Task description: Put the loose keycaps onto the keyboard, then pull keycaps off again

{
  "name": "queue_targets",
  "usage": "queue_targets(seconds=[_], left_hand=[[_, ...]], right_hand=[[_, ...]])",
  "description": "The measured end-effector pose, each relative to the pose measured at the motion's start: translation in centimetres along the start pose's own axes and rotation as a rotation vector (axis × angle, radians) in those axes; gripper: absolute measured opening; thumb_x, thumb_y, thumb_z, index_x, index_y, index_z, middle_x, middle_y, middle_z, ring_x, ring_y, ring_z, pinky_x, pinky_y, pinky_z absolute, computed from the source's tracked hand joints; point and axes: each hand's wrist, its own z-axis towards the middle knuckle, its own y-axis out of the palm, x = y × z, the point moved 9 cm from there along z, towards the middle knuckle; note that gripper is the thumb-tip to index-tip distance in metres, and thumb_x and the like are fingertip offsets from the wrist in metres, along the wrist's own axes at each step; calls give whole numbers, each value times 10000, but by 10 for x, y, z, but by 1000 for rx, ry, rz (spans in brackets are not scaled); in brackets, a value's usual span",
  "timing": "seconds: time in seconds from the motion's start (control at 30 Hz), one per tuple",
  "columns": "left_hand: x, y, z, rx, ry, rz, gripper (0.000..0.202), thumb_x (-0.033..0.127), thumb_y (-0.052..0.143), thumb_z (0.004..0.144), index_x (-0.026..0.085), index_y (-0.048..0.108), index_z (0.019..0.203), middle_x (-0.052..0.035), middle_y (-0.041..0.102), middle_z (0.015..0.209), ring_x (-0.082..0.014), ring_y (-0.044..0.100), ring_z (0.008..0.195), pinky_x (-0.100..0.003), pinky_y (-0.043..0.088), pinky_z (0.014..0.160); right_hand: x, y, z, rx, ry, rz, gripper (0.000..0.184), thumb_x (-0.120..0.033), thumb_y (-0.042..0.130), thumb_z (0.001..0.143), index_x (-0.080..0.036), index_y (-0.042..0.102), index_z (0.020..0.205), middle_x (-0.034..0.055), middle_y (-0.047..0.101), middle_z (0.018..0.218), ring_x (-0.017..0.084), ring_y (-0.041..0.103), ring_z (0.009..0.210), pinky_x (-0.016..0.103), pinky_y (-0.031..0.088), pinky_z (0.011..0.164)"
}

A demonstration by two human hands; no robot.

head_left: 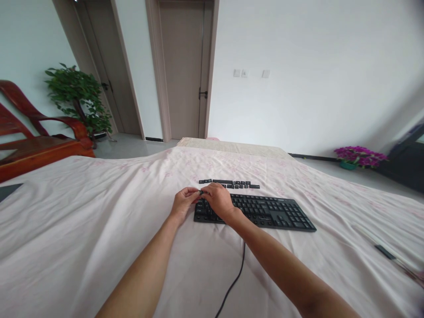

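A black keyboard [288, 214] lies on the cloth before me, and its near row shows bare round key mounts. At its far left corner my left hand [183, 204] and my right hand [219, 198] meet, both closed in a pinch. Between their fingertips is a small black keycap [200, 192]. My right hand covers part of the keyboard's left side. Just beyond the keyboard lie several loose keycaps [243, 183] in two rows, among them a long space bar [222, 181]. Some of the nearer row is hidden behind my right hand.
A pale flowered cloth [132, 247] covers the wide surface. The keyboard's black cable [234, 282] runs toward me between my arms. A brush-like tool with a dark band [384, 252] lies at right. A dark flat object [9, 191] sits at the left edge.
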Motion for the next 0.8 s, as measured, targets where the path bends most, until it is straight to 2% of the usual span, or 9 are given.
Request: queue_targets(seconds=[0.27, 0.4, 0.53, 0.67, 0.8], left_hand=[[-1, 9, -1, -74, 19, 38, 379, 409, 764, 656, 142, 650, 899, -52, 704, 778, -157, 657, 737, -252, 487, 693], [0, 3, 0, -23, 63, 94, 387, 457, 723, 689, 142, 661, 905, -57, 698, 779, -162, 645, 746, -246, 475, 661], [0, 1, 1, -1, 102, 159, 387, 472, 707, 699, 147, 666, 904, -53, 692, 783, -167, 638, 753, -240, 462, 643], [-1, 3, 1, -16, 123, 187, 382, 477, 706, 695, 149, 673, 888, -52, 691, 790, -169, 635, 746, -242, 456, 645], [0, 3, 0, -16, 127, 197, 378, 472, 698, 707, 144, 670, 894, -58, 690, 801, -170, 635, 753, -246, 460, 655]], right_hand=[[2, -4, -8, 7, -33, -67, 221, -286, 523, 914, -233, 696, 1041, 42, 672, 940, 160, 571, 942, 238, 396, 848], [17, -12, -18, -14, 1, -69, 201, -305, 560, 893, -233, 714, 999, 38, 671, 912, 168, 581, 913, 242, 406, 816], [34, -10, -39, -63, 36, -51, 182, -304, 592, 871, -249, 736, 968, 30, 668, 906, 170, 585, 903, 239, 412, 803], [31, -6, -60, -88, 1, -77, 179, -302, 583, 879, -271, 739, 963, 24, 652, 883, 168, 563, 879, 245, 399, 782], [24, -5, -65, -87, -7, -167, 176, -312, 581, 883, -281, 739, 952, 27, 630, 860, 169, 528, 837, 265, 370, 749]])
